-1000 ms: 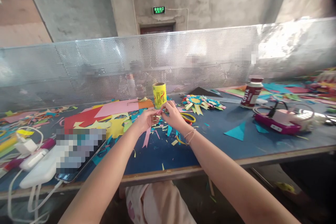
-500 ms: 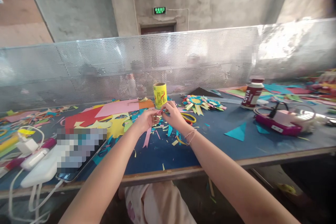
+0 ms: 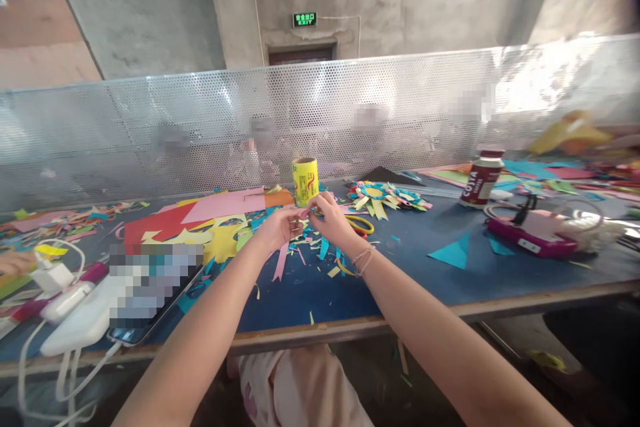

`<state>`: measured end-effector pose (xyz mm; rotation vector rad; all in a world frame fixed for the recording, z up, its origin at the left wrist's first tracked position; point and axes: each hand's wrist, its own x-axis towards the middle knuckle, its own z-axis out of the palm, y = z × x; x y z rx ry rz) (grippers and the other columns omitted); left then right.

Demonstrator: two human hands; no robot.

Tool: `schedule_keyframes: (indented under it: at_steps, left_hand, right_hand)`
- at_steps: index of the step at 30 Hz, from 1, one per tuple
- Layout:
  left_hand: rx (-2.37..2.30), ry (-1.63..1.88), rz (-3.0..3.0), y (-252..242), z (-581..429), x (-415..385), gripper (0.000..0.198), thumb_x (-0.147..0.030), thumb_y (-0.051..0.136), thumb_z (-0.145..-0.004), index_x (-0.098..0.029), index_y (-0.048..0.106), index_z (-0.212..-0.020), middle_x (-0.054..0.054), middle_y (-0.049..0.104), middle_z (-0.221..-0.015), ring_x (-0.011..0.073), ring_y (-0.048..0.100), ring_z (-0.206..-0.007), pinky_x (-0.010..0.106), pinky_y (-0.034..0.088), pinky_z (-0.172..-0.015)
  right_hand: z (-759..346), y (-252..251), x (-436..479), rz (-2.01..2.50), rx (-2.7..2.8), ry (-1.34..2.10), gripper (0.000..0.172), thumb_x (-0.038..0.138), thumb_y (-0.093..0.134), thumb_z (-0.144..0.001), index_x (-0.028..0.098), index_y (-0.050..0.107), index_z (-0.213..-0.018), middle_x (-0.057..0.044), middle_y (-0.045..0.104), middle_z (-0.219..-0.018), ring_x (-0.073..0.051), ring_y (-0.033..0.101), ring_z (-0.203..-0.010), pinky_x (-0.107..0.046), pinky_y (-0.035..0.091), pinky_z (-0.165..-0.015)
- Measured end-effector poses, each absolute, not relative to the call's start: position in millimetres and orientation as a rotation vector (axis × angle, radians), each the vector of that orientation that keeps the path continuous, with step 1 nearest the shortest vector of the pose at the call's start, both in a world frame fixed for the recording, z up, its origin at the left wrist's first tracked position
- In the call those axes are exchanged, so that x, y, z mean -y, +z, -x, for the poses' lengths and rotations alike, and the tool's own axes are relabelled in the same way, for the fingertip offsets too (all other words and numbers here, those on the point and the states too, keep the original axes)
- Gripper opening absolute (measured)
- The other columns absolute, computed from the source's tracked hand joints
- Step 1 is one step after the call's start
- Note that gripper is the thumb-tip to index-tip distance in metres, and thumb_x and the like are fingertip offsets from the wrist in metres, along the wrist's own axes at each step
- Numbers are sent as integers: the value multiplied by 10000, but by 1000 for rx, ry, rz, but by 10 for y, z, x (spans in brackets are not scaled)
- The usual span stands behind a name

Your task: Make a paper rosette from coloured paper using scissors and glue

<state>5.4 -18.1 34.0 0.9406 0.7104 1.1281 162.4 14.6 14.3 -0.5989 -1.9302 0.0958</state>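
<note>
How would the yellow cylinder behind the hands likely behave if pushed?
The yellow cylinder stands on end, taller than wide, so a high push might tip it. Its rounded wall suggests it could roll once on its side. The top shows an opening, so it may be light for its size.

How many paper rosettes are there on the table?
2: one rosette lies beyond the right hand, to its right; another rosette is immediately right of the first. More could be hidden.

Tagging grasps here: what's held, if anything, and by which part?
A small pink paper piece, pinched between left hand and right hand; the exact part each grips is too small to tell.
</note>
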Motion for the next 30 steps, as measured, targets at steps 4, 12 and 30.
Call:
schedule_keyframes:
  at_steps: [4,12,30]
  left_hand:
    - [-739,1136,-910,349,-59,189,47,-145,629,-715,-138,600,-750,12,599,-632,92,549,-514,221,438,-535]
    - [-750,1150,-888,341,-67,187,32,-124,611,-715,-128,619,-745,24,602,-629,92,537,-504,221,432,-510]
    - [-835,1178,-823,346,-61,212,100,-101,545,-761,-82,634,-802,28,599,-623,83,546,-474,204,453,-475]
  right_hand:
    - [-1622,132,-151,601,1926,80,146,113,485,-756,223,459,-849,-38,466,-867,-174,464,-767,-339,450,-708]
    - [-1656,43,-231,699,1900,70,301,44,456,-657,219,433,-900,-63,456,-924,-200,471,-827,-378,462,-750]
    - [-2286,81,-498,1432,1816,-61,382,83,519,-651,163,511,-1024,-149,482,-1043,-297,473,-998,-452,406,-836]
